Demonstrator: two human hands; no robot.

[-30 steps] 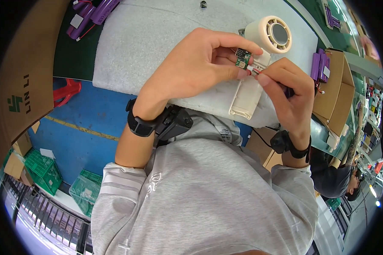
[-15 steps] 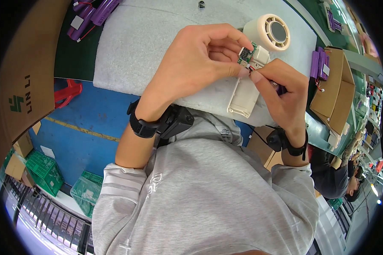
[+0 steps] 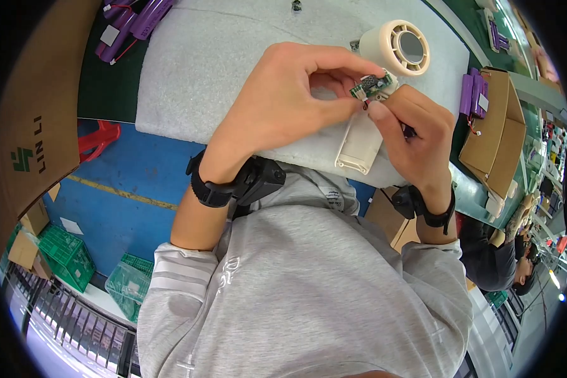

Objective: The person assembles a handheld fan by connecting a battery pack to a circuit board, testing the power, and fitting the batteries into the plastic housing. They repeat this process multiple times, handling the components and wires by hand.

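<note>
A small green circuit board [image 3: 370, 86] is pinched by its edge between the thumb and fingers of my left hand [image 3: 283, 94]. My right hand [image 3: 419, 126] is closed at the board's lower edge, its thumb and forefinger pinching thin red and black wires [image 3: 366, 104]. A bit of purple battery [image 3: 409, 131] shows beneath the right hand's fingers; the rest is hidden. Below both hands lies a cream handle shell [image 3: 359, 148], its upper part covered by my fingers. Beyond them rests a round cream fan head [image 3: 384, 47] with a grille and a grey centre.
A white foam mat [image 3: 195, 69] covers the bench. Purple battery packs [image 3: 123, 28] lie at the far left, and others [image 3: 474, 94] stand by an open cardboard box [image 3: 494, 132] on the right. A large carton [image 3: 38, 126] rises at the left. A person [image 3: 494, 258] sits at the right.
The circuit board has tilted and turned in my left hand, its far end swinging right. My left fingers have shifted slightly right and nearer, while the right hand keeps its pinch.
</note>
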